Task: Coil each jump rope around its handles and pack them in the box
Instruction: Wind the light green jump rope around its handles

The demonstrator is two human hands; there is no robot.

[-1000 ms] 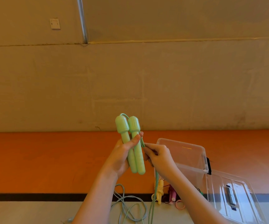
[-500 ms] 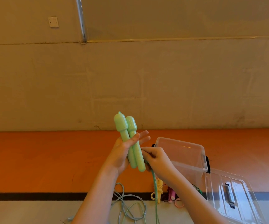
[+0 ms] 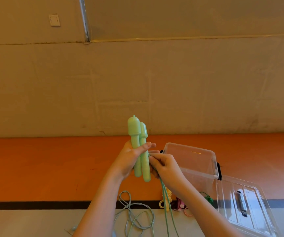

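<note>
Left hand [image 3: 129, 159]: raised at mid-view, palm turned toward the wearer, thumb laid across its front, fingertips showing past the far side; grips a held item. Right hand [image 3: 165, 165]: just beside the left, touching it, fingers curled in a pinch. Both forearms bare, rising from the lower edge and converging.

Left hand [image 3: 129, 159] holds two green handles [image 3: 140, 151] upright; right hand [image 3: 165, 166] pinches the green rope [image 3: 165, 194] beside the clear box [image 3: 197, 161].

no text, label or number can be read anywhere.
</note>
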